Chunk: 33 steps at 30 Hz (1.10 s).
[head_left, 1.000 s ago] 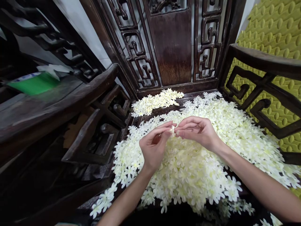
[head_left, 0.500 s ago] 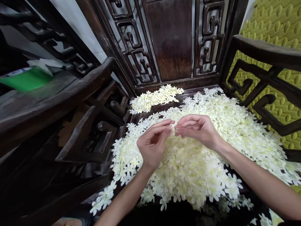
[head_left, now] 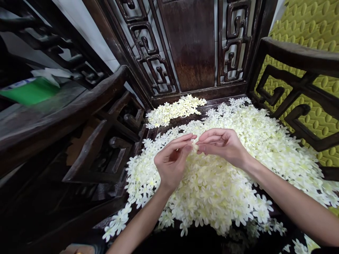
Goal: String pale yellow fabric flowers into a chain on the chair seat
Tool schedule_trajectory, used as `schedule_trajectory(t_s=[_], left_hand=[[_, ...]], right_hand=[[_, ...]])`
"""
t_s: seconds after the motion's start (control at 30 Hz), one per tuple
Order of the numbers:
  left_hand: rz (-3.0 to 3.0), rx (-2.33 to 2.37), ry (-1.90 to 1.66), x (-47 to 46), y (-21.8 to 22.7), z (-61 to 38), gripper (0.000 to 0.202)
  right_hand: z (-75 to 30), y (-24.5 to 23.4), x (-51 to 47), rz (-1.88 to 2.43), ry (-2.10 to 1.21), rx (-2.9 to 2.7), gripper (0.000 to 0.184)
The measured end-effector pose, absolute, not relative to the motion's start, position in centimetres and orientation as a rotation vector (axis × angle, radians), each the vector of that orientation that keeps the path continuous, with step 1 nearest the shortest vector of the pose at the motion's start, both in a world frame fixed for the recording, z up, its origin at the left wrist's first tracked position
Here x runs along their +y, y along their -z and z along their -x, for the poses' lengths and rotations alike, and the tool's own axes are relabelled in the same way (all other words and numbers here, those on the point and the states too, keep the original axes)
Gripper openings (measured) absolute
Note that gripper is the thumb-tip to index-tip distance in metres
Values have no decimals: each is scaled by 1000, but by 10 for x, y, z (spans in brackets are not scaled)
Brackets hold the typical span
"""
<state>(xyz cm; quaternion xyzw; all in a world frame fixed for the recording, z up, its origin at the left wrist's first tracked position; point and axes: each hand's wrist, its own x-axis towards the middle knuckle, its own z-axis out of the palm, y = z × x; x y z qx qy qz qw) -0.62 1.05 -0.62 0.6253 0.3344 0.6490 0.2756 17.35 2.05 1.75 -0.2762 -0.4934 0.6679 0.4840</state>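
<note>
White flower (head_left: 194, 145), pinched now by left hand (head_left: 172, 162) and right hand (head_left: 224, 144) together, held over a broad heap of blossoms (head_left: 212, 187), with a smaller pile (head_left: 172, 113) beyond!

On my feed, the flower heap (head_left: 217, 190) lies on the seat (head_left: 182, 121), a second pile (head_left: 176, 111) behind it near the backrest (head_left: 192, 49); left armrest (head_left: 79, 104) and right armrest (head_left: 299, 55) flank both.

A dark, glossy wooden chair back (head_left: 212, 93) with a plain central panel (head_left: 190, 46) between strips of hooked fretwork (head_left: 239, 5) stands before a pale wall (head_left: 86, 31); carved armrests (head_left: 299, 56) flank it, a textured yellow-green surface (head_left: 312, 28) shows beyond the right one, and the lower left is dark
</note>
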Motion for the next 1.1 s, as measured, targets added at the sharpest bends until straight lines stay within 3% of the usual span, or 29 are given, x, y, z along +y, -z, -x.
schedule_trajectory(t_s=[0.27,1.1], left_hand=[[-1566,940,-1584,10,9,7,7],[-1540,961,-1621,11,9,9,6]], right_hand=[[-170,-14,21,723,-1580,-1129,25],[-173,-17,23,652,-1624,-1217,21]])
